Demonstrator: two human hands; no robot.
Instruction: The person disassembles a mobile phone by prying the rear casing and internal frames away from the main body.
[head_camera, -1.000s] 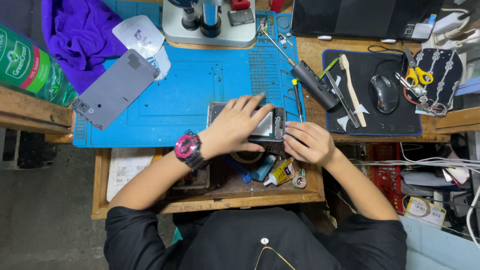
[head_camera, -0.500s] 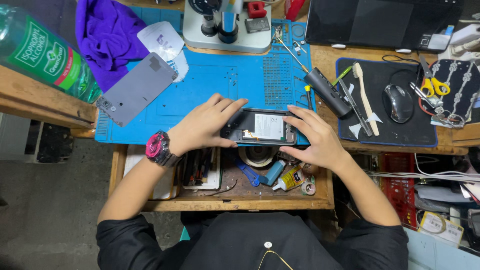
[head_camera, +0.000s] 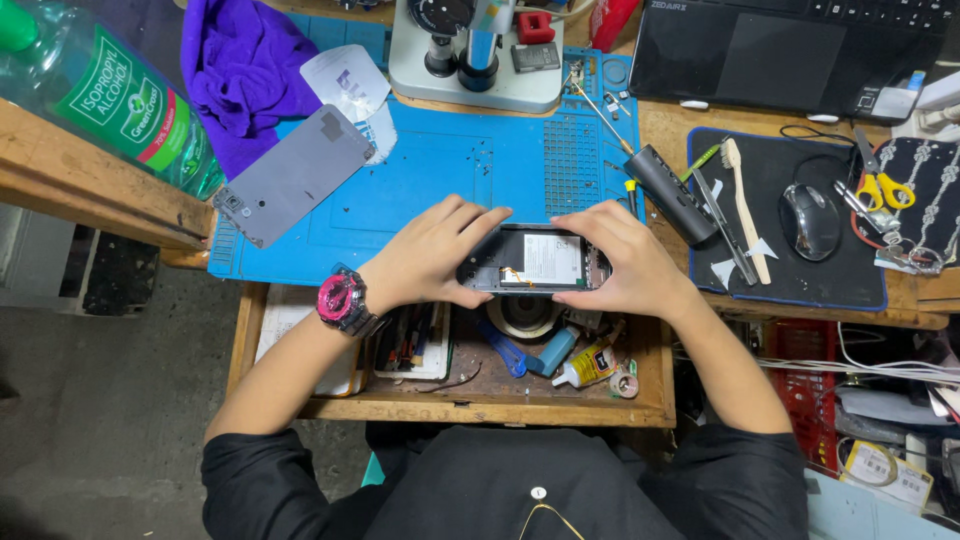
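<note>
An opened phone with its back off, insides and white battery showing, is held flat between both hands at the front edge of a blue work mat. My left hand, with a pink watch on the wrist, grips the phone's left end. Gripping the right end is my right hand, fingers curled over the top edge. The phone's grey back cover lies on the mat's left side, apart from both hands.
A microscope base, purple cloth and green alcohol bottle sit at the back left. Right: laptop, black mat with mouse, brush, tweezers, scissors. An open drawer below holds tape, glue tubes and tools.
The view has shifted and the phone now sits more central. Both hands have moved to grip its two ends; earlier my left hand lay flat across its top.
</note>
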